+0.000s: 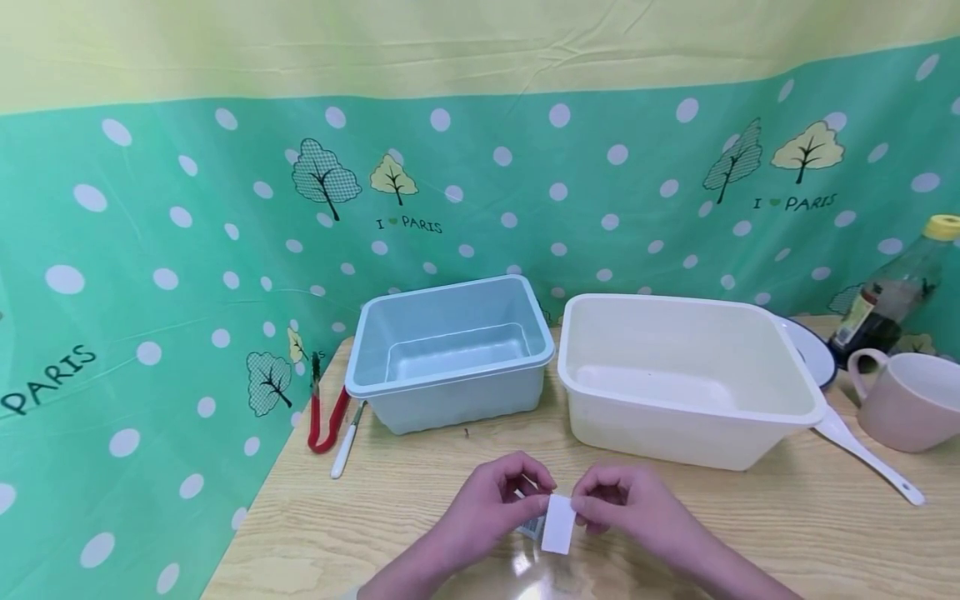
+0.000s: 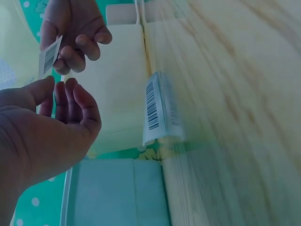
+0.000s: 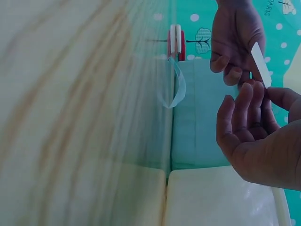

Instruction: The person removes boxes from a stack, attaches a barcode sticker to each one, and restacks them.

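In the head view a small white barcode label [image 1: 558,525] is held upright between both hands. My left hand [image 1: 491,508] pinches its upper left corner with thumb and finger. The right hand [image 1: 624,504] pinches the upper right edge, its other fingers curled. The left wrist view shows a barcode on the far face of this label [image 2: 50,57]. Below the hands, a second, bent barcode label [image 2: 155,110] stands on the glossy tabletop, mirrored in it. From the right wrist it appears as a pale curved strip [image 3: 179,89].
Beyond the hands stand a blue bin [image 1: 457,404] and a white bin [image 1: 675,433]. Red-handled tongs [image 1: 324,433] and a white-handled knife [image 1: 347,446] lie left. Rightward are a white spoon [image 1: 862,446], pink mug [image 1: 911,408], plate [image 1: 813,350] and dark-liquid bottle [image 1: 885,300].
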`<action>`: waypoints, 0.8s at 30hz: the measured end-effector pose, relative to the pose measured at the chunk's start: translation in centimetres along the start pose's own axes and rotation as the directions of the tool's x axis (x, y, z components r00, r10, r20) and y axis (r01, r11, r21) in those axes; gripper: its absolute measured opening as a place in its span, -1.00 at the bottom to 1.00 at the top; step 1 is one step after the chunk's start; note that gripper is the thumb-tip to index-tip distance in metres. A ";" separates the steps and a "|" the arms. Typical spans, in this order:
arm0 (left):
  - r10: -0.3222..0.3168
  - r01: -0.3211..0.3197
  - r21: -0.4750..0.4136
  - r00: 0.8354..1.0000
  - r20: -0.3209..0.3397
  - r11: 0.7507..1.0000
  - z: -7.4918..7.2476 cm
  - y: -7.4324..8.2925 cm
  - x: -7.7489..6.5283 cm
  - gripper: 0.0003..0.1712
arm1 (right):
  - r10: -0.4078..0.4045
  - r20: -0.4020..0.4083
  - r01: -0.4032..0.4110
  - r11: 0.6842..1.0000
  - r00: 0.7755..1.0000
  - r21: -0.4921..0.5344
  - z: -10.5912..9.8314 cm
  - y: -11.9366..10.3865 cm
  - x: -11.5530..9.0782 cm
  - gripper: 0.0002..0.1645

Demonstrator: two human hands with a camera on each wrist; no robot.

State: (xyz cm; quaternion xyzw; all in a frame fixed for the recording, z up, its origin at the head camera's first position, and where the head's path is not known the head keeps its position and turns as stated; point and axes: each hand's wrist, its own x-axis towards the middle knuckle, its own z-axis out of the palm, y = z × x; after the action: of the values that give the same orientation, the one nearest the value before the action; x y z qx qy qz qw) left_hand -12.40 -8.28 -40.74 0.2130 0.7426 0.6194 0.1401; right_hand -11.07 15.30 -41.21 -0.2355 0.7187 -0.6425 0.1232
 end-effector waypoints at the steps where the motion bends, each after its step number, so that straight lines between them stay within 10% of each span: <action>1: 0.010 -0.010 -0.007 1.000 0.014 1.000 0.0 0.0 0.0 -0.85 | -0.002 0.013 0.002 1.000 1.000 0.004 0.0 0.1 0.0 -0.85; 17: 0.082 -0.083 0.004 0.988 0.133 0.997 0.1 -0.1 -0.1 -0.93 | 0.013 0.103 -0.011 1.000 0.995 -0.023 0.3 0.0 0.1 -0.81; 24: 0.050 -0.052 0.018 0.992 0.116 0.998 0.1 0.0 -0.3 -0.97 | 0.109 0.020 -0.106 0.989 0.994 -0.107 0.1 0.0 0.1 -0.81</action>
State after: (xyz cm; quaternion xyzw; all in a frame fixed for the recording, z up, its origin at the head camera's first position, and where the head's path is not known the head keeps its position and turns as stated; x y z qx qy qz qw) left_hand -12.13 -8.32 -40.79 0.2687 0.7339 0.6018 0.1645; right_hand -11.11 15.15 -41.17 -0.2108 0.7618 -0.5928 0.1542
